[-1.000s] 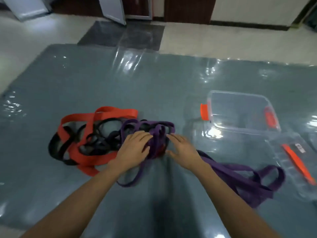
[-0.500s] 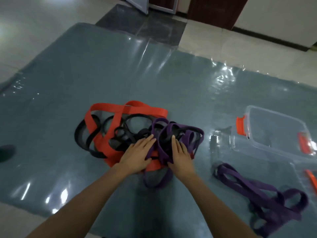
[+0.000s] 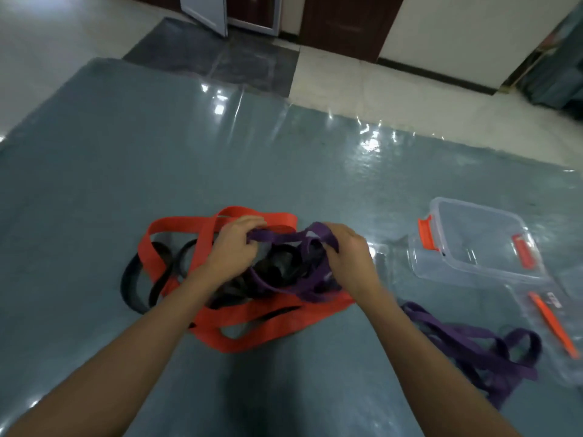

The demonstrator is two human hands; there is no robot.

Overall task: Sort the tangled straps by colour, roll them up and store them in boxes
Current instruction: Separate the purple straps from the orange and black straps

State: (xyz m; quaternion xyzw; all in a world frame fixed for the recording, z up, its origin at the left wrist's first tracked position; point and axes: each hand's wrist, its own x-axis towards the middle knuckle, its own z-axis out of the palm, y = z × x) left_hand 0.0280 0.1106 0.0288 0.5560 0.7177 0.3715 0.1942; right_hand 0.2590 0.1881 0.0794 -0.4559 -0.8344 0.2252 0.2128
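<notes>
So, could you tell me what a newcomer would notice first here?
The left hand and right hand grip a purple strap over a tangle of orange straps and black straps in the middle of the mat. To the right stands an open clear box with orange clasps; nearer, a separate purple pile lies loose.

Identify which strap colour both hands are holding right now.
The purple strap, stretched between the left hand and right hand; orange straps and black straps lie loose underneath.
</notes>
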